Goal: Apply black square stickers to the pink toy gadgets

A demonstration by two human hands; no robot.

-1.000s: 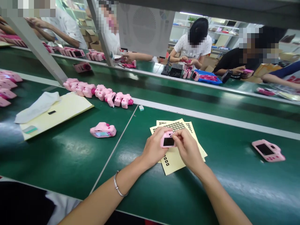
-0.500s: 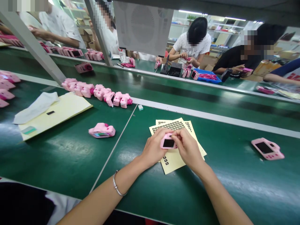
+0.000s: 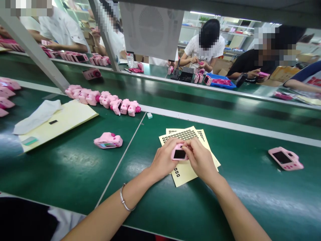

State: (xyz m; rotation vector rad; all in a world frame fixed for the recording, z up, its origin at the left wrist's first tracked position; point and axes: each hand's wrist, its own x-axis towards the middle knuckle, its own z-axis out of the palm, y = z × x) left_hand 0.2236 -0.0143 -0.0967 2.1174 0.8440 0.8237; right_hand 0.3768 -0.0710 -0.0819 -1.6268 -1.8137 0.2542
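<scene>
My left hand [image 3: 164, 155] is wrapped around the left side of a pink toy camera [image 3: 179, 154], its dark screen facing me. At the camera's upper right, the thumb and fingers of my right hand [image 3: 199, 155] are pinched together by the small dark window above the screen. Whatever sits between those fingertips is too small to make out. Beneath both hands lie overlapping yellow sticker sheets [image 3: 187, 174] printed with rows of small black-framed squares.
Another pink camera [image 3: 286, 158] lies to the right, and one [image 3: 108, 140] to the left. A row of pink cameras [image 3: 102, 98] lines the back left, near a yellow sheet [image 3: 72, 115] with a white cloth [image 3: 37, 117]. Co-workers sit beyond the raised divider [image 3: 213, 122].
My hands stay at the same spot on the pink camera, with only a slight shift of the right fingertips by the small window. The whole view has moved a little.
</scene>
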